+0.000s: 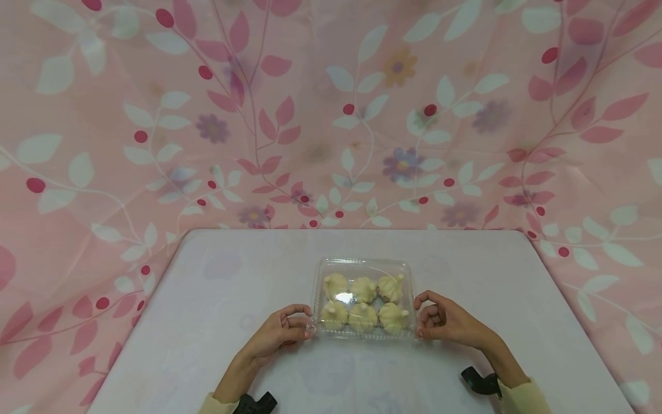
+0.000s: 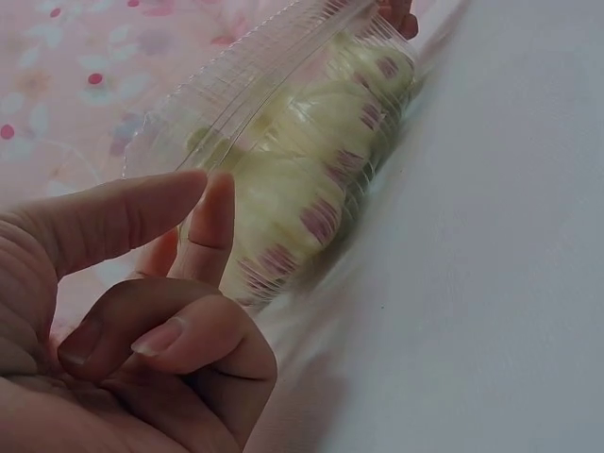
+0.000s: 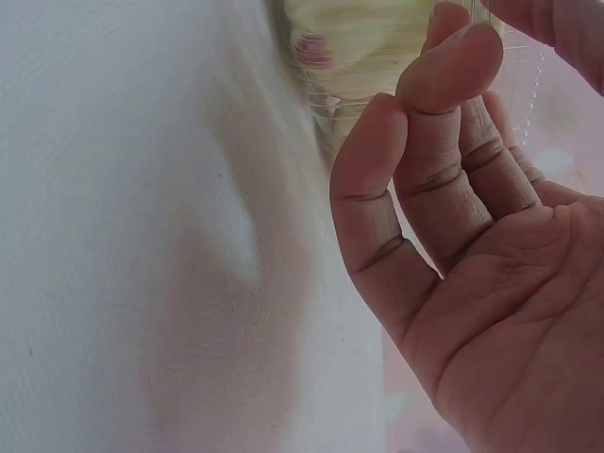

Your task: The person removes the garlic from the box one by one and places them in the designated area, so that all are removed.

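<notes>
A clear plastic clamshell box [image 1: 362, 336] with a ridged rim, lid down, is at the middle of the table. Inside it, in two rows, are several pale yellow garlic bulbs [image 1: 362, 316]; purple patches show on their lower sides in the left wrist view. My left hand [image 1: 279, 332] pinches the box's left front corner between thumb and forefinger, the other fingers curled. At the right front edge my right hand [image 1: 450, 321] grips the box with thumb and fingertips. In the right wrist view the fingers [image 3: 425, 160] partly cover the box.
The white table [image 1: 207, 368] has a back edge meeting a pink leaf-and-flower patterned cloth [image 1: 320, 126], which also hangs at both sides. A dark wrist camera [image 1: 256, 403] is on the left wrist and another dark camera [image 1: 480, 380] on the right.
</notes>
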`<act>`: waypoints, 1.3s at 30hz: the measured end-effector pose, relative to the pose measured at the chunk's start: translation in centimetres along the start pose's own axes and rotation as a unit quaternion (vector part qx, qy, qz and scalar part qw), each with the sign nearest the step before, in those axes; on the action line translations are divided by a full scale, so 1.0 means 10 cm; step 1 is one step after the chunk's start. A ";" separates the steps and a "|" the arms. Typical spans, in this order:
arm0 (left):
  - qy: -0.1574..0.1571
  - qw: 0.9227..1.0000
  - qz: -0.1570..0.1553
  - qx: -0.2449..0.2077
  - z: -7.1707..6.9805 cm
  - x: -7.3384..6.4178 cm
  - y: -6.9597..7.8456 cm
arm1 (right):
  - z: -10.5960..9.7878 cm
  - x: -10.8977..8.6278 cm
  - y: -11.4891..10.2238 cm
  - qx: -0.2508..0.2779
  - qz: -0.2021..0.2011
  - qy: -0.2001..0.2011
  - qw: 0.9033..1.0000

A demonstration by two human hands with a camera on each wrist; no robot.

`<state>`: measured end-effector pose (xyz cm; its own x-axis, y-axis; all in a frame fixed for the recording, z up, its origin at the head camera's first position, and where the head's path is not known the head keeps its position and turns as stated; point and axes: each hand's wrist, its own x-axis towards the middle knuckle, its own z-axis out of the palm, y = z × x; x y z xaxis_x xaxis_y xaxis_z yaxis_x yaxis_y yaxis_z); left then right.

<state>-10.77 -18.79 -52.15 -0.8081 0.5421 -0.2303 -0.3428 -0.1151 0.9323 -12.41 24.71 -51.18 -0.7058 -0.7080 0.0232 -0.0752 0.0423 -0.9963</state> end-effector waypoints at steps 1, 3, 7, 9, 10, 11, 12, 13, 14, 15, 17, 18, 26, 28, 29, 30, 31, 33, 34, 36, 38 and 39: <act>0.001 1.000 -0.001 -0.003 0.00 0.00 0.00 | 0.00 0.00 0.00 0.000 0.001 0.000 1.000; 0.004 1.000 -0.004 -0.010 0.00 0.00 -0.01 | 0.00 0.00 0.00 0.000 0.003 0.001 1.000; 0.009 1.000 -0.007 -0.019 0.01 0.00 -0.02 | 0.01 0.00 -0.01 0.003 0.003 -0.001 1.000; 0.010 1.000 -0.007 -0.022 0.01 0.00 -0.01 | 0.01 0.00 -0.01 0.005 0.004 -0.002 1.000; 0.010 1.000 -0.006 -0.023 0.02 0.00 -0.01 | 0.01 0.00 -0.01 0.005 0.005 -0.002 1.000; 0.009 1.000 -0.006 -0.024 0.02 0.00 -0.01 | 0.01 0.00 -0.01 0.006 0.005 -0.002 1.000; 0.008 1.000 -0.005 -0.025 0.02 0.00 -0.01 | 0.01 0.00 -0.01 0.007 0.006 -0.003 1.000; 0.006 1.000 -0.003 -0.025 0.02 0.00 0.00 | 0.01 0.00 -0.01 0.009 0.009 -0.003 1.000; 0.005 1.000 -0.002 -0.024 0.02 0.00 0.00 | 0.01 0.00 -0.01 0.010 0.007 -0.004 1.000; 0.005 1.000 -0.001 -0.023 0.02 0.00 0.00 | 0.01 0.00 -0.01 0.013 0.007 -0.005 1.000; 0.006 1.000 0.001 -0.021 0.03 0.00 0.00 | 0.02 -0.01 -0.02 0.019 0.007 -0.007 1.000; 0.008 1.000 0.001 -0.020 0.03 0.00 0.00 | 0.02 -0.01 -0.02 0.022 0.007 -0.008 1.000; 0.011 1.000 -0.003 -0.027 0.05 0.01 -0.01 | 0.02 -0.01 -0.03 0.026 0.008 -0.010 1.000; 0.009 0.999 -0.003 -0.033 0.05 0.01 -0.01 | 0.02 -0.01 -0.03 0.024 0.009 -0.009 1.000; 0.009 0.999 -0.003 -0.035 0.05 0.01 -0.01 | 0.02 -0.01 -0.03 0.024 0.009 -0.010 1.000; 0.009 0.999 -0.003 -0.035 0.05 0.01 -0.01 | 0.02 -0.01 -0.03 0.024 0.008 -0.011 1.000; 0.009 0.999 -0.004 -0.036 0.05 0.01 -0.01 | 0.02 -0.01 -0.02 0.024 0.009 -0.011 1.000; 0.010 0.999 -0.005 -0.036 0.06 0.01 0.00 | 0.01 -0.01 -0.02 0.026 0.013 -0.012 1.000; 0.011 0.999 -0.006 -0.036 0.06 0.00 0.00 | 0.01 -0.01 -0.02 0.026 0.015 -0.012 0.999; 0.011 0.999 -0.006 -0.038 0.06 0.01 0.00 | 0.01 -0.01 -0.02 0.024 0.018 -0.012 0.999; 0.007 0.999 -0.004 -0.042 0.06 0.01 0.00 | 0.01 -0.01 -0.02 0.025 0.019 -0.011 0.999; 0.004 0.999 -0.004 -0.042 0.06 0.01 0.00 | 0.01 -0.01 -0.02 0.025 0.019 -0.012 0.999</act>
<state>-10.53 -18.20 -52.04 -0.8090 0.5370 -0.2391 -0.3870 -0.1804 0.9042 -12.27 24.70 -51.02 -0.6909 -0.7228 -0.0154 -0.0131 0.0338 -0.9993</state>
